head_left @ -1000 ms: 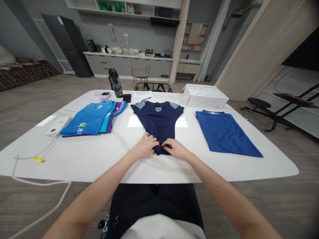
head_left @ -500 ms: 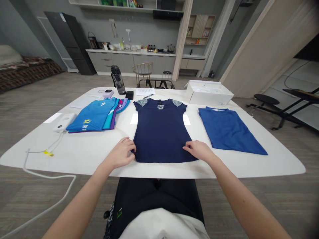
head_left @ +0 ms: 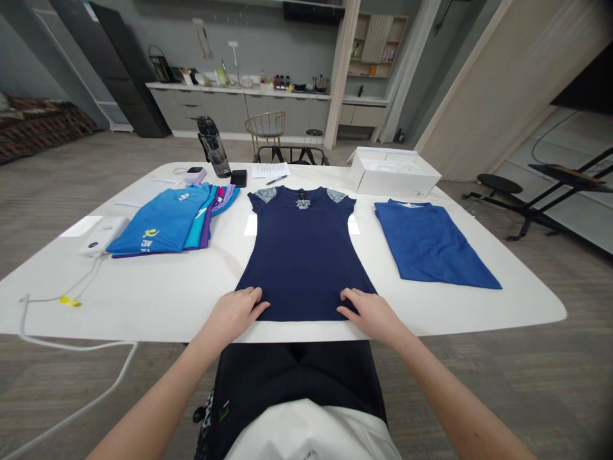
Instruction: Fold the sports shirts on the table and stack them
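Observation:
A navy short-sleeved T-shirt (head_left: 306, 255) with patterned shoulders lies flat in front of me, its hem near the table's front edge. My left hand (head_left: 238, 313) rests on the lower left corner of the hem, thumb and fingers apart on the fabric. On the lower right corner lies my right hand (head_left: 368, 312), its thumb also spread from the fingers. To the right is a folded blue T-shirt (head_left: 433, 246). A stack of folded shirts (head_left: 158, 220), blue on top with teal and purple beneath, sits to the left.
On the white table (head_left: 177, 306) stand a dark water bottle (head_left: 214, 148) and an open white box (head_left: 395, 176). A black wallet (head_left: 238, 178), paper (head_left: 271, 170) and a pen (head_left: 276, 180) lie at the back. A white cable (head_left: 76, 347) hangs over the left front edge.
Both hands have shifted inward onto the hem's corners, fingers now spread on the cloth. The navy shirt's lower part reaches wider and nearer to me. The view has tilted down slightly.

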